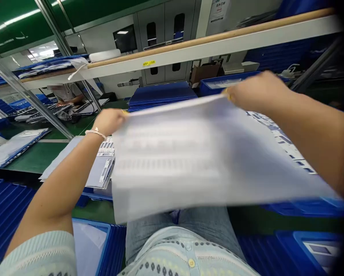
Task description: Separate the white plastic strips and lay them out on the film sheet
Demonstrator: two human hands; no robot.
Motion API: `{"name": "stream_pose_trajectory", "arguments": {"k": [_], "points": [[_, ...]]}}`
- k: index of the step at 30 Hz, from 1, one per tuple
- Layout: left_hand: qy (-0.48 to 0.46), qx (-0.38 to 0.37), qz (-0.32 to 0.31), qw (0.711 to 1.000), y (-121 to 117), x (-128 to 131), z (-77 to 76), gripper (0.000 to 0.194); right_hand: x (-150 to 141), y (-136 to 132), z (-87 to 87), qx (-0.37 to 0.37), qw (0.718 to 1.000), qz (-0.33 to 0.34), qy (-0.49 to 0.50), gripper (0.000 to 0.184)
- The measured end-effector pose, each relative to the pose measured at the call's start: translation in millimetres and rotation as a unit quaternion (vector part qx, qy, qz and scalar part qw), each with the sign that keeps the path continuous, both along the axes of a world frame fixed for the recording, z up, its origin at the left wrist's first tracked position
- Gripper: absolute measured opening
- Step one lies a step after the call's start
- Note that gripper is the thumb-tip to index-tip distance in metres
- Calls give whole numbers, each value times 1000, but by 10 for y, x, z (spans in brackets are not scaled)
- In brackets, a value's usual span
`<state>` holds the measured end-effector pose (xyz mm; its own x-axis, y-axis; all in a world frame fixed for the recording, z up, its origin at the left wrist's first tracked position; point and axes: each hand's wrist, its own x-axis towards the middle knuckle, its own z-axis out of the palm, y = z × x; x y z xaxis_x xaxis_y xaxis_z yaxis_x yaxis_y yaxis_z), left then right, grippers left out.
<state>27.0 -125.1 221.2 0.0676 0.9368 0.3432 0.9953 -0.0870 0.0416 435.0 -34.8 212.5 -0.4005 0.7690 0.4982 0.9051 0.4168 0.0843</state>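
Note:
A thin, translucent white sheet (172,184) hangs stretched between my two hands, blurred by motion. My left hand (110,120) pinches its upper left corner. My right hand (256,92) grips the top edge farther right and a little higher. Something yellow shows at the fingertips of both hands. Blurred rows of marks or slots appear through the sheet. Flat white parts with dark slots (287,142) lie behind it on the right. Below my left forearm, a stack of pale sheets and slotted white parts (100,172) sits on the bench, partly covered by the sheet.
Behind the sheet are a stack of blue trays (163,94) and a blue bin (215,85). A shelf rail (172,53) crosses above. Blue trays (91,245) stand low on both sides of my lap. A person (70,94) sits at the far left.

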Motion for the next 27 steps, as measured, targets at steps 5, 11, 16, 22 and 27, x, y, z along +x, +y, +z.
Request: {"name": "stream_pose_trajectory", "arguments": {"k": [5,11,16,22,27], "points": [[-15,422,-19,906,-127,-391,-185,45,-45,-473,-308,488,856,124,115,41],[38,28,-111,993,-381,-543,-1387,46,-43,-654,-1748,171,979,96,-51,35],[26,-55,-74,995,-582,-541,-1954,46,22,-838,-2206,117,988,94,-22,29],[17,-59,-59,996,-806,-584,-2172,47,16,-1176,-2238,146,983,108,17,27],[15,-54,-59,997,-900,-595,-2306,47,39,-1323,-2387,127,986,99,43,26]]}}
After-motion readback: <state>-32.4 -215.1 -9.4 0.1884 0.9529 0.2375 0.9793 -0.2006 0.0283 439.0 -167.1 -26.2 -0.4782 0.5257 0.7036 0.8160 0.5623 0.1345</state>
